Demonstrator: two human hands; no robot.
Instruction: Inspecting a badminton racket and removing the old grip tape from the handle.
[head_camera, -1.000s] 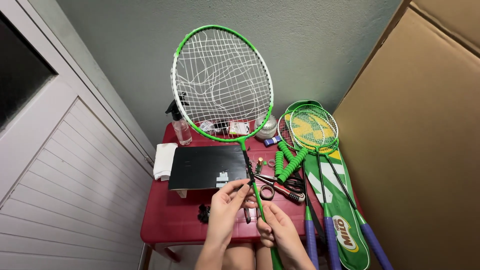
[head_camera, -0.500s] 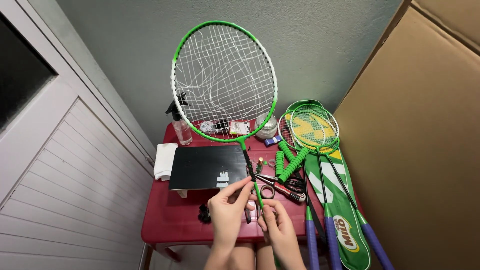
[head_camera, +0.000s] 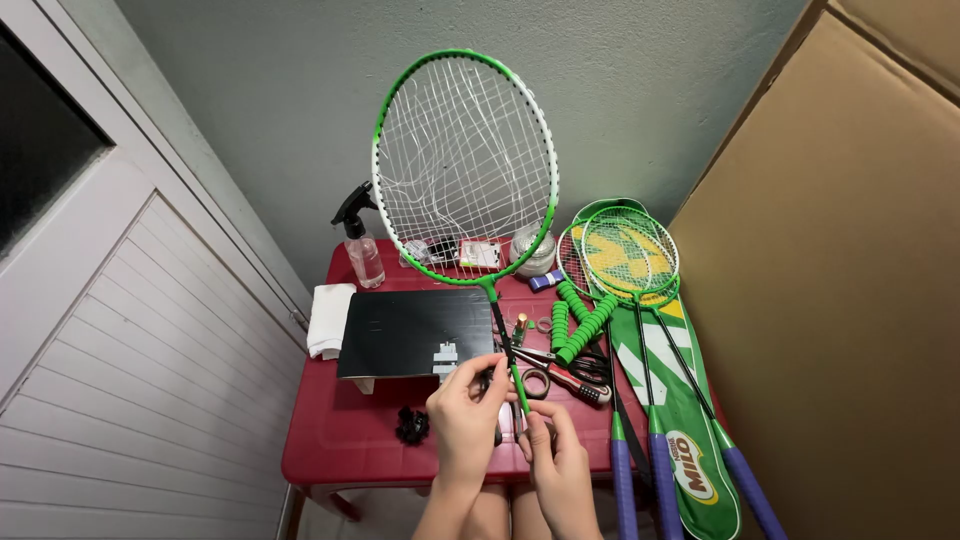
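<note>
I hold a green-and-white badminton racket (head_camera: 465, 165) upright over a red table (head_camera: 340, 440). Its strings are loose and broken. My left hand (head_camera: 467, 415) pinches the thin shaft (head_camera: 503, 345) from the left. Lower down, my right hand (head_camera: 560, 455) grips the shaft near the handle. Both hands are closed on the racket just above the table's front edge.
On the table lie a black board (head_camera: 415, 332), a spray bottle (head_camera: 362, 245), a white cloth (head_camera: 327, 318), green foam grips (head_camera: 580, 322), scissors (head_camera: 590, 368), pliers (head_camera: 570, 385) and a string reel (head_camera: 532, 252). Two more rackets (head_camera: 625, 255) on a green cover lean at right beside cardboard (head_camera: 830, 280).
The racket head has tilted slightly and turned in my grip. My hands have shifted a little along the shaft but stay closed on it.
</note>
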